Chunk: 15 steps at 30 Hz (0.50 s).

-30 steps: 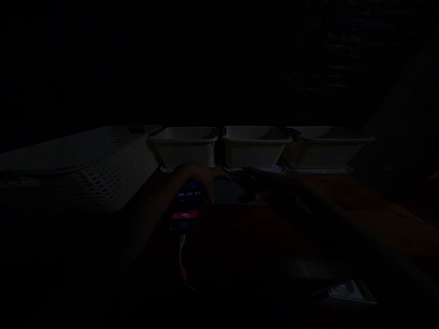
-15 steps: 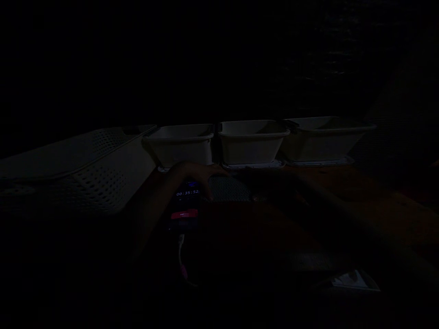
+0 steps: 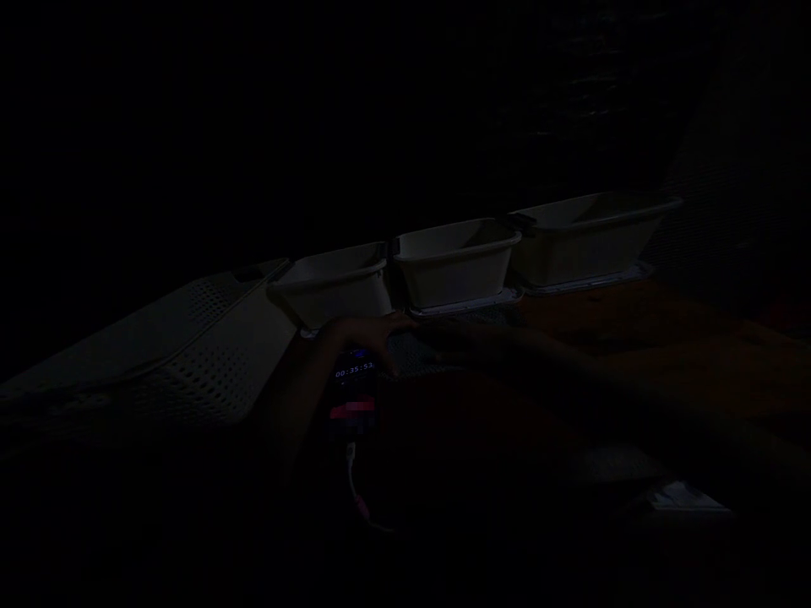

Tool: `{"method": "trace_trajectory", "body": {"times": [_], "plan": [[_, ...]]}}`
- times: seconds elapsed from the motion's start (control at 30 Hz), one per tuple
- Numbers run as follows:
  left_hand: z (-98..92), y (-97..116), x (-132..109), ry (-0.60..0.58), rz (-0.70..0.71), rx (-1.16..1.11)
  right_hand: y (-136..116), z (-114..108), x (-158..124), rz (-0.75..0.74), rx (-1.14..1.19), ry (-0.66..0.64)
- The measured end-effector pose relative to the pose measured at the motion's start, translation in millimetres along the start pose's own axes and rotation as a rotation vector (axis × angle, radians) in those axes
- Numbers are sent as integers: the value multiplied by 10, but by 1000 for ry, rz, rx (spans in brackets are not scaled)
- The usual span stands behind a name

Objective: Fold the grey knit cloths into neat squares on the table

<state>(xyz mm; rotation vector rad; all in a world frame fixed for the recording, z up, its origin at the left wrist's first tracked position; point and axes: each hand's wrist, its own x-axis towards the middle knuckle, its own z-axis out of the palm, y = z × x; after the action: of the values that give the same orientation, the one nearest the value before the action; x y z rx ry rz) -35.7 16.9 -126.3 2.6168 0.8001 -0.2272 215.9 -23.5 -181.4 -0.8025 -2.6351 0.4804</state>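
The scene is very dark. My left hand (image 3: 375, 331) rests at the left edge of a grey piece with a mesh-like texture (image 3: 409, 355), its thumb and fingers spread apart. From the right, my right hand (image 3: 465, 335) reaches over the same piece, and its fingers are too dark to make out. Whether the piece is cloth or something stiffer cannot be told. A phone (image 3: 353, 393) with a lit timer lies just below my left hand, partly behind it. A white cable (image 3: 351, 473) runs from its lower end.
Three pale tubs (image 3: 456, 274) stand in a row at the back on light bases. A perforated pale basket (image 3: 209, 371) is at the left. Brown table surface (image 3: 634, 329) shows at the right. A shiny, pale flat thing (image 3: 688, 496) lies at the lower right.
My right hand has come in leftward over the grey textured piece. My left hand stays at its left edge. The whole view has tilted.
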Motion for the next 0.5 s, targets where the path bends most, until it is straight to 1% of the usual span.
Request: {"method": "trace_trajectory", "body": {"times": [0.07,0.17,0.3,0.33,0.43,0.5], "plan": [[1,2,4,-5,9,-7,26,38,34,-9,-90,-45],[-3,23,0,-6,28,-24,-9,-2,32,0,-184,-129],[-12,52,-11,-24,-5,-22,-57,-173,-39,83,-220,-264],[-15,54,-12,-29,-13,-17,-45,-225,-64,90,-228,-278],[-21,47,-13,-42,-38,-2,37,-386,-147,64,-239,-321],[-24,41,-14,-51,-58,11,102,-484,-202,47,-192,-351]]}}
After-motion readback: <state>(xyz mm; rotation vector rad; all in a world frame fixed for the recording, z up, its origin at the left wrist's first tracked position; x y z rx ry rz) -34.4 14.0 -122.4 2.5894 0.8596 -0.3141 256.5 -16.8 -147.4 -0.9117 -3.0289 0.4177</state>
